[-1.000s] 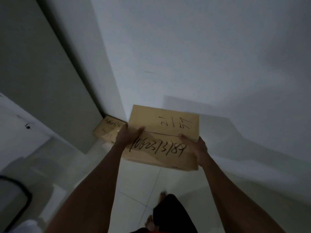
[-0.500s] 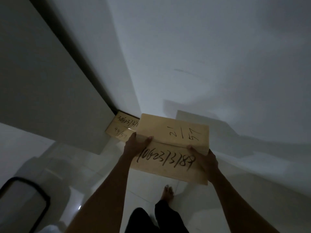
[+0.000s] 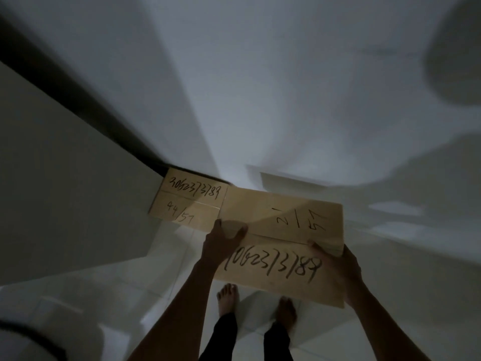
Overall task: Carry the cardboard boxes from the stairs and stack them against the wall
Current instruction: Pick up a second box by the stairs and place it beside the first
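I hold a flat cardboard box (image 3: pixel 281 243) with black handwritten numbers, marked 21/57, in front of me at waist height. My left hand (image 3: pixel 221 243) grips its left edge and my right hand (image 3: pixel 338 267) grips its right near corner. A second cardboard box (image 3: pixel 190 201), marked 44/57, sits in the corner where the white wall (image 3: pixel 286 87) meets a grey panel. The held box's far left corner is right beside that box; whether they touch is unclear.
A grey panel (image 3: pixel 65 178) with a dark edge rises at left. The floor (image 3: pixel 145 287) is pale tile. My bare feet (image 3: pixel 229 298) stand under the held box. A dark curved object (image 3: pixel 28 337) lies at the bottom left. Light is dim.
I have walked closer to the corner. The held box has moved forward and now reaches the box in the corner, which looks larger and nearer.
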Motion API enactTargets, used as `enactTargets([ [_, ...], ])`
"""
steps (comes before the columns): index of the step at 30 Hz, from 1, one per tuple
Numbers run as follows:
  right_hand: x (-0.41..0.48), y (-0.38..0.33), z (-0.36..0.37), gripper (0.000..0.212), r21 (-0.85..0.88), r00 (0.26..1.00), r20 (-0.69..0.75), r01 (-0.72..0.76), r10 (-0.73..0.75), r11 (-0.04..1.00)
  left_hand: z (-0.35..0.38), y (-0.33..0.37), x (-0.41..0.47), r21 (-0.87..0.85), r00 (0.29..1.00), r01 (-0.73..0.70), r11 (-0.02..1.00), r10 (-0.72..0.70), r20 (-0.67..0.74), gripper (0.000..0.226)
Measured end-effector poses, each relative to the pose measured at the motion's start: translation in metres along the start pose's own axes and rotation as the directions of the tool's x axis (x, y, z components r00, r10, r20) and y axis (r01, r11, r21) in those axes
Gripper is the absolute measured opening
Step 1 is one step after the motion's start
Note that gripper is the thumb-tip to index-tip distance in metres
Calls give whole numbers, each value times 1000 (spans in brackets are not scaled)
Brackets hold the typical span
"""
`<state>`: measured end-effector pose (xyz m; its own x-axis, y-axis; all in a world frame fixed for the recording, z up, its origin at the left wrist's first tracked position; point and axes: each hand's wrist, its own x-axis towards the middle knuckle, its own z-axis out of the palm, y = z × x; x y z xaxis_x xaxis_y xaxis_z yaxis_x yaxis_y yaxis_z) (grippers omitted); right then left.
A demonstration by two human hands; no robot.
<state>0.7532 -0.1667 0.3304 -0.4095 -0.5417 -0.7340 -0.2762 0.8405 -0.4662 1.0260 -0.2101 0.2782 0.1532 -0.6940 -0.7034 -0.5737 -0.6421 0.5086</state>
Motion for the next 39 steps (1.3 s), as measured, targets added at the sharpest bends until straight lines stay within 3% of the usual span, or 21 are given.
enactTargets([
  [3, 39, 18, 33, 83, -3, 999, -30, -11, 11, 1000, 19, -20, 49, 34, 999, -36, 999, 35, 24, 82],
  [9, 136, 66, 108, 88, 29, 997, -73, -20, 22, 999, 61, -81, 148, 148, 991, -126, 981, 130, -21, 83],
  [16, 230, 112, 185, 49, 123, 998, -55, -27, 34, 992, 101, -126, 232, 285, 974, -178, 942, 210, -83, 102],
  [20, 279, 127, 217, 72, 121, 995, -95, 23, -12, 992, 119, -150, 273, 353, 955, -234, 906, 282, -90, 101],
  [24, 309, 135, 234, 65, 141, 995, -96, 38, -25, 989, 129, -171, 300, 573, 906, -216, 790, 381, -185, 99],
  [28, 325, 146, 244, 77, 179, 995, -96, 38, -21, 983, 139, -183, 313, 592, 899, -216, 776, 395, -190, 98],
  [32, 332, 154, 249, 65, 233, 997, -81, 29, -11, 972, 148, -189, 316, 626, 886, -202, 753, 413, -211, 95],
  [36, 334, 161, 250, 72, 248, 998, -45, 48, -38, 967, 148, -191, 316, 673, 882, -198, 713, 429, -194, 94],
  [39, 334, 159, 246, 57, 256, 999, -21, 52, -48, 965, 147, -191, 315, 697, 889, -183, 694, 419, -183, 95],
])
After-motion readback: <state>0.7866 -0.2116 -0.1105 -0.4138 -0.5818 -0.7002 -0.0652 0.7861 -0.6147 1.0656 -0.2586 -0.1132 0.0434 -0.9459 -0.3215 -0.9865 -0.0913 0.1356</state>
